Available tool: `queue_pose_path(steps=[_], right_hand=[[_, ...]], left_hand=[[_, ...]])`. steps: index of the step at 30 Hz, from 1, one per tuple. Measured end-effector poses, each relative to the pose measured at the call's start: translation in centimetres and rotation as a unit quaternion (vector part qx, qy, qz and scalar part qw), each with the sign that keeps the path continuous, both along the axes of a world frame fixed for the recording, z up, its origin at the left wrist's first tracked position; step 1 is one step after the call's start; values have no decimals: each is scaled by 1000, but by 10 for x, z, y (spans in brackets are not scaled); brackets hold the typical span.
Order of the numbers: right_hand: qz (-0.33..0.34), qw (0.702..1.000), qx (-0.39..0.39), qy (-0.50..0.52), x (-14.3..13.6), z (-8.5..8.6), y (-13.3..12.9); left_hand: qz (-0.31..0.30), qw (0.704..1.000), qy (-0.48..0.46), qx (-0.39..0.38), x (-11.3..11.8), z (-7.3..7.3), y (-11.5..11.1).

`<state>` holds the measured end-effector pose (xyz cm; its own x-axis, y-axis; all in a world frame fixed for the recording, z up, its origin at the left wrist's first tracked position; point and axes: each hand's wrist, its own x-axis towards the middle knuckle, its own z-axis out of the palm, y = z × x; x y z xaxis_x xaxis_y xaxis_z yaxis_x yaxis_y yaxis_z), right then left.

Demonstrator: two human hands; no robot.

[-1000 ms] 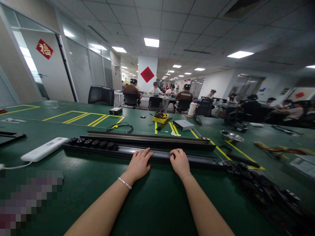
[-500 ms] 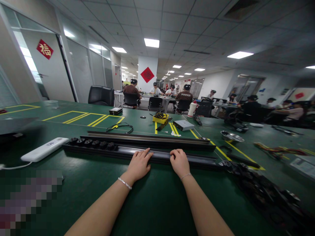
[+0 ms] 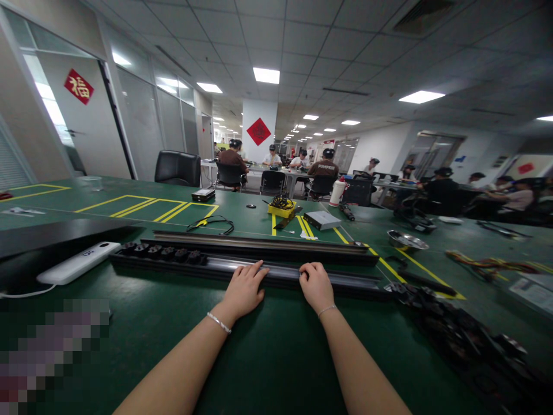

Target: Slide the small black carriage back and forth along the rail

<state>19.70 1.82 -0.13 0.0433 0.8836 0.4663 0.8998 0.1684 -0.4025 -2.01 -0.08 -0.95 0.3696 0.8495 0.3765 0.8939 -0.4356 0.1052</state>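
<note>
We are resting our left hand [image 3: 245, 286], fingers loosely spread, on the long black tray [image 3: 283, 277] at our twelve o'clock; our right hand [image 3: 317, 283] is lying with bent fingers on its near edge, though we are unable to tell whether it is gripping; black parts [image 3: 168, 254] are sitting inside toward ten o'clock

dim | ceiling panels [image 3: 266, 75] bright | sheen on black channel [image 3: 283, 278] | lower-right dark | edges stretched | lower-left pixelated
</note>
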Motion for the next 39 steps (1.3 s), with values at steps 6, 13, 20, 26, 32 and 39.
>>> queue_pose_path(steps=[6,13,20,26,32,39], right_hand=[[-1,1000,1,0,0,-1,1],[-3,1000,7,4,1,-4,3],[-5,1000,-8,13,1,0,0],[-8,1000,-7,23,2,-2,2],[-9,1000,1,11,4,-3,3],[-10,1000,6,-12,4,1,0]], left_hand=[[2,1000,2,8,0,-2,1],[2,1000,2,3,0,0,-1],[1,1000,0,3,0,-1,0],[1,1000,-2,5,0,-1,1],[-3,1000,-1,6,0,-1,0],[0,1000,-1,8,0,-2,1]])
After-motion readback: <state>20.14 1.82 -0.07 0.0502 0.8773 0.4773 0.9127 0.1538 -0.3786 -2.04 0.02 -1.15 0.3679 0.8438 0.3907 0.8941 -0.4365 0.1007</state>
